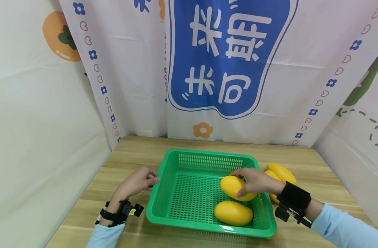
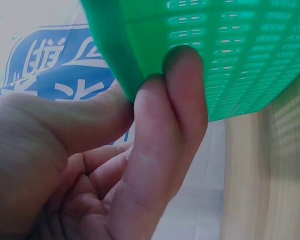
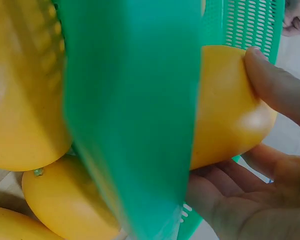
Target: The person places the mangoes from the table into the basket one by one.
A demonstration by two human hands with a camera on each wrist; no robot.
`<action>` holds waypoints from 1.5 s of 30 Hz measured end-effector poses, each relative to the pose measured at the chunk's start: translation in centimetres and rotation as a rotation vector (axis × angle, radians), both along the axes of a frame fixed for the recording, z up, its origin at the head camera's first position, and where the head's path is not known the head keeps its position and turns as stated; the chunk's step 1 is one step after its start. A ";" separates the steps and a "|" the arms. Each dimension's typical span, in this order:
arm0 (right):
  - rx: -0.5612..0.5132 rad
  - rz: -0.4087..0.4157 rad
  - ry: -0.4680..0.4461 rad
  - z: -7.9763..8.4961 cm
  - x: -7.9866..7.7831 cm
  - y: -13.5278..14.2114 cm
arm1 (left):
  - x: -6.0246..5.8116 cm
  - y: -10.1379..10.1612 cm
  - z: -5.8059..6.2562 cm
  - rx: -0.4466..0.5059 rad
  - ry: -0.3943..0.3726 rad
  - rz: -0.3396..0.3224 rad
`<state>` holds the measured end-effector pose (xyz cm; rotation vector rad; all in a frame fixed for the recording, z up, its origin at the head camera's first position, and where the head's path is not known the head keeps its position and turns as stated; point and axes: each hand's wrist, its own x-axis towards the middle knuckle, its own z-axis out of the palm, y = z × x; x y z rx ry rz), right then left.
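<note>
The right hand (image 1: 254,179) holds a yellow mango (image 1: 233,187) over the right part of a green basket (image 1: 189,224), its thumb on the near side and its fingers curled round the far side. The head view does not settle whether that mango's underside touches the basket floor. A second mango (image 1: 233,213) lies inside, just nearer, by the near right corner. More mangoes (image 1: 280,172) sit on the wooden table (image 1: 130,151) outside the right wall.

The left hand (image 1: 138,182) pinches the basket's left rim, thumb against the lip and two fingers pressed to the outer wall.

The held mango looks smooth and faintly glossy, so it probably slides if pinched at one tapered end; a grip across its thick middle, thumb opposite fingers, should suit it best. It likely has some weight and firm skin that hard fingertips might bruise. The basket seems thin, light plastic that may flex or skid, and its turned-over rim gives the surest hold.
</note>
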<state>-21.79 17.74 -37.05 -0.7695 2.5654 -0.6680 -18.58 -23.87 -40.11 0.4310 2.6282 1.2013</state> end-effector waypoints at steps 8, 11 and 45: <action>0.048 0.020 -0.003 -0.5 0.3 -0.6 | 0.0 0.1 0.1 -0.001 -0.010 -0.004; 0.056 0.036 -0.008 -0.5 0.3 -0.7 | 0.0 0.2 0.1 -0.004 -0.010 -0.004; 0.097 0.134 -0.162 -3.5 -0.8 -0.8 | 0.1 0.1 0.2 -0.018 -0.006 0.011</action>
